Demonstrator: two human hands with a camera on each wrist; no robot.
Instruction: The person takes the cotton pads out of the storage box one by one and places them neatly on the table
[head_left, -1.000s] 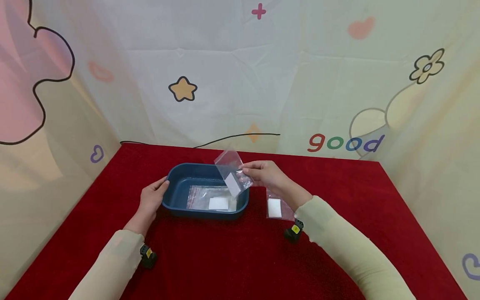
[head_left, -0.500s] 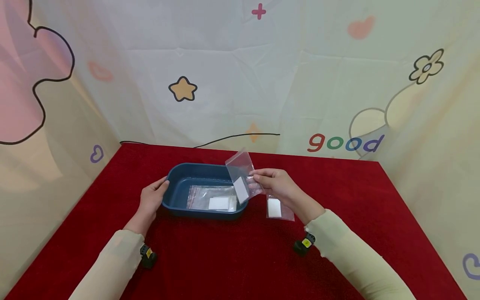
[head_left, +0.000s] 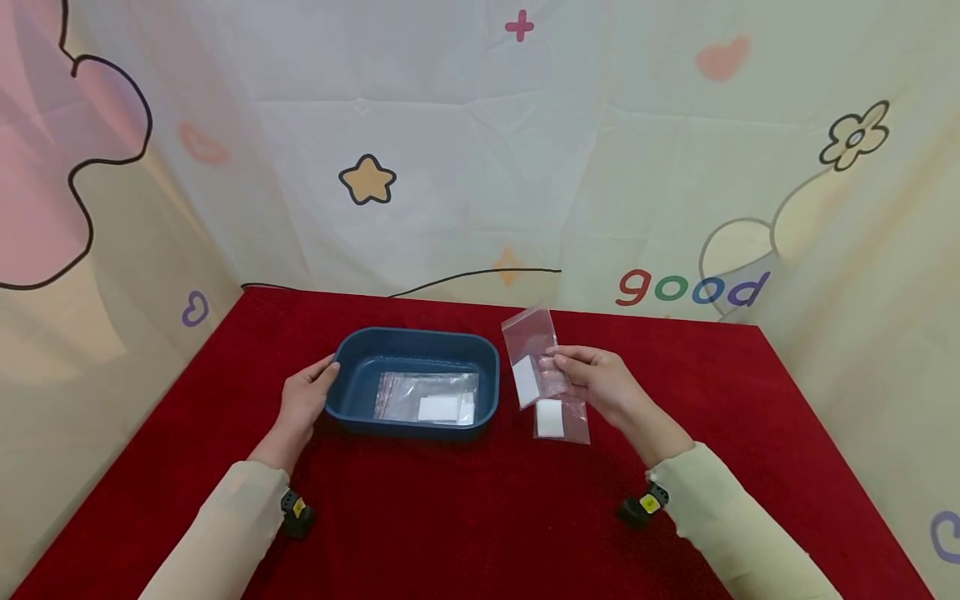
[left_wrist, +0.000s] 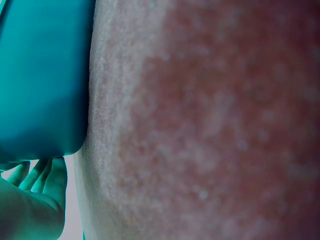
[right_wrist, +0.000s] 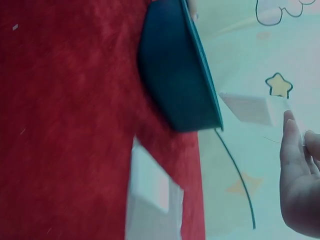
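Head view: right hand (head_left: 609, 385) pinches a clear bag (head_left: 533, 348), left hand (head_left: 302, 402) grips a blue tub (head_left: 408, 429).

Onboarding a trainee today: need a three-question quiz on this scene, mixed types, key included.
1. True or false: the left hand holds the blue bin at its left end.

2. Choose one. What does the right hand pinch?
A) the blue bin
B) nothing
C) a clear bag

3. Fill in the color: beside the bin, another bag lies on the ____ cloth.

Key:
1. True
2. C
3. red
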